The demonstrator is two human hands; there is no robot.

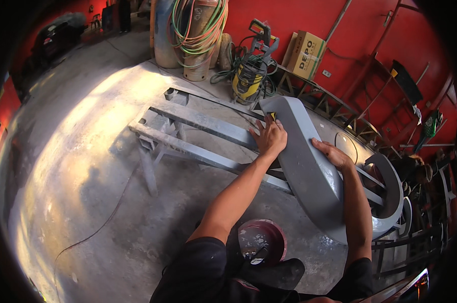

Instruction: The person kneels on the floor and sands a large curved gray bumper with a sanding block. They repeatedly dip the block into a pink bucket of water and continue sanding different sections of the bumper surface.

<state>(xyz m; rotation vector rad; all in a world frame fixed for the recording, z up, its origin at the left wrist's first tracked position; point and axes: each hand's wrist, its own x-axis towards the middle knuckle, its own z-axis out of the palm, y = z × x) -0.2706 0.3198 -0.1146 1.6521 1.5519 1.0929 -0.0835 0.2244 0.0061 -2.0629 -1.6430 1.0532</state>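
A grey, curved bumper-like panel lies across a pale metal stand. My left hand is at the panel's inner edge near its upper end, fingers partly spread, the tips pressing on a small yellow-and-black piece, mostly hidden. My right hand grips the panel's outer edge farther along, fingers bent onto its surface. A maroon basin sits on the floor below, between my forearms, with something small and dark inside.
Behind the stand are a pressure washer, cylinders with coiled hoses and a cardboard box by a red wall. Racks of dark metal crowd the right. A thin cable crosses the concrete floor at left.
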